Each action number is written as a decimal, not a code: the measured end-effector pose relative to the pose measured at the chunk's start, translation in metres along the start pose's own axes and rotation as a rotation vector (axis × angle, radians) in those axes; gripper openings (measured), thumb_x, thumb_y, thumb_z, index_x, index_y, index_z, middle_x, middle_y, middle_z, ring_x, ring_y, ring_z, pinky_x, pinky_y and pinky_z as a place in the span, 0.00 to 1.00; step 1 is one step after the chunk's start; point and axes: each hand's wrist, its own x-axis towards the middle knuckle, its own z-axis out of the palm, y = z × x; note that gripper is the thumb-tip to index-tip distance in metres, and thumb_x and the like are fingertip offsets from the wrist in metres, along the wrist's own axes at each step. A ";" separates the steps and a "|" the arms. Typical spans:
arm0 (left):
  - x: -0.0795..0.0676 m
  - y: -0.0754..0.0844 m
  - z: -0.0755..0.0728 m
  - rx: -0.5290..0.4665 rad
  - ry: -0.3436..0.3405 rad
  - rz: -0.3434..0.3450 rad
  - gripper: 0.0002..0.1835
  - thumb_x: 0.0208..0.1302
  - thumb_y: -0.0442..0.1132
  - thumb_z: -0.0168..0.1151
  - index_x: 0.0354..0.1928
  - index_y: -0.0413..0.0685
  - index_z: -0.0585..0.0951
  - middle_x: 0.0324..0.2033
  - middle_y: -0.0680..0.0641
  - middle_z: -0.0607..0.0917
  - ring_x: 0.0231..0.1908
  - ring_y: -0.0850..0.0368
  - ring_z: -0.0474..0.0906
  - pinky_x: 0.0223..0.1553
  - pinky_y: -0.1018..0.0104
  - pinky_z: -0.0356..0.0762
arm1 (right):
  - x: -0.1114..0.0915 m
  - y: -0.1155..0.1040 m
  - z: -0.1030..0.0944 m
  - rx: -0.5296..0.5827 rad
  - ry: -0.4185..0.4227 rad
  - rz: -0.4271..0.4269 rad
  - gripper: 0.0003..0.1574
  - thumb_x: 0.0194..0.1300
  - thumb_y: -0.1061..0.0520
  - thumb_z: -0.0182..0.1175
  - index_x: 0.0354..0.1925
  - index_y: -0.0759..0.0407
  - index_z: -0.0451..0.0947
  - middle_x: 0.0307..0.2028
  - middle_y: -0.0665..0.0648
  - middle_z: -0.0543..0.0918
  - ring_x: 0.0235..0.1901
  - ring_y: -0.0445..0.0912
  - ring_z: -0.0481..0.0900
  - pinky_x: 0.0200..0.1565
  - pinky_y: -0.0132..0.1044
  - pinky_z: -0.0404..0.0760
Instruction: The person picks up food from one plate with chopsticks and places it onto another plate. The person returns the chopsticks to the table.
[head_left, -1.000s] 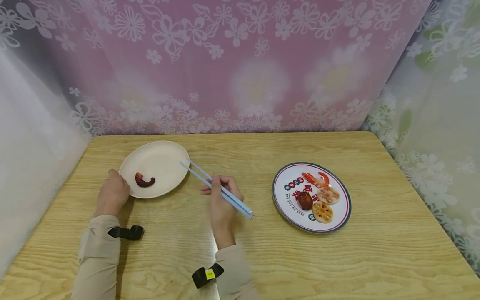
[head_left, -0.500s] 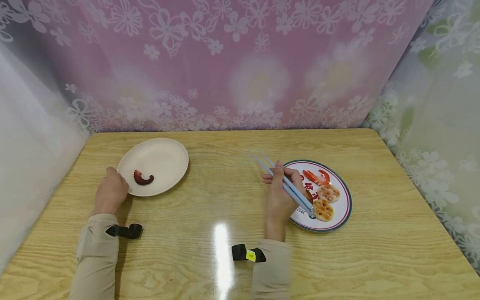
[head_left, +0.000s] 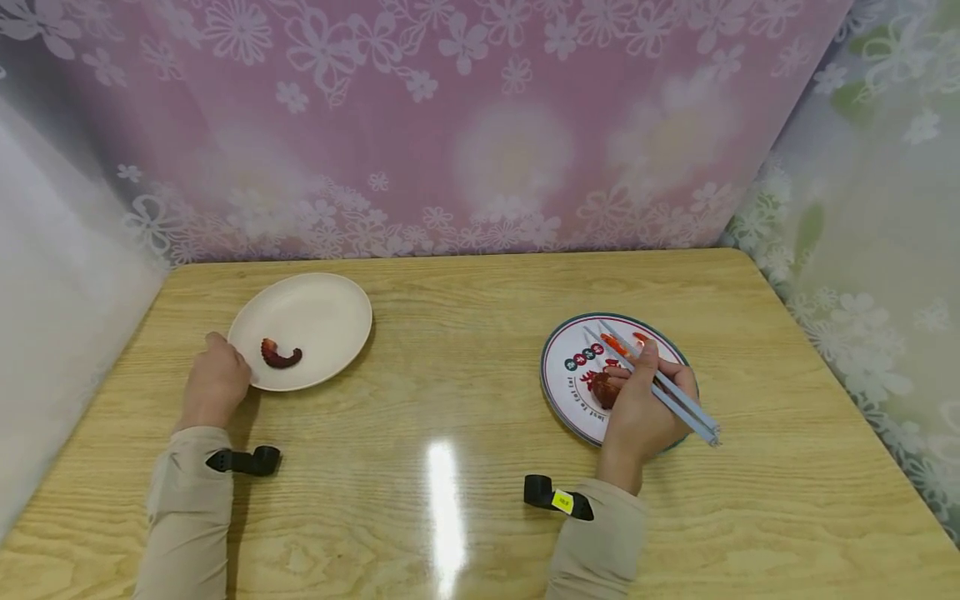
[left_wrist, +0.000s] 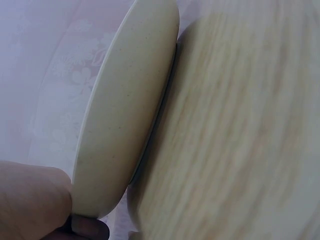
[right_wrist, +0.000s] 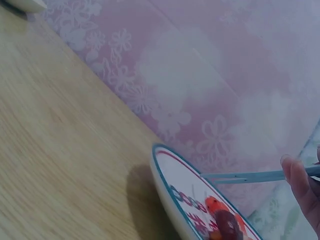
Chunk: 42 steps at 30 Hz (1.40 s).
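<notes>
My left hand (head_left: 216,383) grips the near-left rim of a cream plate (head_left: 333,325). In the left wrist view, the thumb and a finger pinch that plate's edge (left_wrist: 120,115). A dark red curled octopus tentacle (head_left: 281,357) lies on it. Over a patterned white plate (head_left: 557,371) at the right, my right hand (head_left: 643,417) holds a pair of pale blue chopsticks (head_left: 686,412). Their tips are above the plate by an orange shrimp (head_left: 615,345); I cannot tell whether they touch it. A round brown food piece (head_left: 603,392) is partly behind the fingers. The hand hides the lotus root slices.
Both plates stand on a wooden table (head_left: 450,358). Behind it hangs a pink floral curtain (head_left: 517,167), with pale curtains (head_left: 892,275) at the sides. Black camera straps sit on both wrists (head_left: 558,498).
My right hand has carried the chopsticks from the middle of the table rightwards to over the patterned plate. My left hand stays on the cream plate's rim.
</notes>
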 end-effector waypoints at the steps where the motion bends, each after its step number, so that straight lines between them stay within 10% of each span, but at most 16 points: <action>1: 0.000 0.000 0.000 -0.002 -0.002 -0.002 0.19 0.72 0.35 0.26 0.53 0.20 0.53 0.37 0.16 0.71 0.33 0.32 0.74 0.29 0.46 0.71 | 0.002 0.000 -0.003 -0.010 0.007 0.001 0.16 0.62 0.53 0.65 0.25 0.59 0.71 0.25 0.58 0.86 0.14 0.42 0.79 0.20 0.31 0.77; 10: 0.000 0.000 0.002 -0.003 0.012 0.005 0.19 0.72 0.34 0.27 0.52 0.20 0.54 0.35 0.17 0.72 0.31 0.34 0.74 0.27 0.49 0.71 | 0.023 -0.024 -0.026 -0.028 0.111 0.056 0.16 0.56 0.52 0.69 0.24 0.58 0.72 0.23 0.57 0.83 0.14 0.43 0.80 0.18 0.31 0.77; 22: 0.002 -0.003 0.001 -0.007 -0.017 -0.018 0.21 0.72 0.35 0.26 0.55 0.19 0.53 0.39 0.16 0.71 0.32 0.36 0.74 0.26 0.51 0.72 | 0.025 -0.017 -0.023 -0.114 0.073 0.148 0.18 0.58 0.49 0.67 0.24 0.58 0.71 0.25 0.57 0.83 0.15 0.41 0.81 0.21 0.30 0.78; 35: 0.003 -0.003 0.000 0.000 -0.020 -0.002 0.22 0.73 0.35 0.25 0.55 0.18 0.53 0.35 0.19 0.73 0.28 0.40 0.73 0.22 0.57 0.69 | 0.020 -0.010 -0.019 -0.055 0.021 -0.013 0.18 0.65 0.48 0.61 0.25 0.59 0.74 0.21 0.57 0.83 0.18 0.43 0.83 0.23 0.32 0.79; 42: 0.002 -0.002 0.000 0.000 -0.007 0.019 0.21 0.73 0.35 0.25 0.54 0.17 0.54 0.34 0.19 0.73 0.28 0.39 0.74 0.22 0.56 0.70 | 0.020 -0.019 -0.018 -0.117 -0.044 0.079 0.20 0.59 0.48 0.66 0.25 0.63 0.75 0.23 0.58 0.84 0.17 0.42 0.83 0.22 0.31 0.79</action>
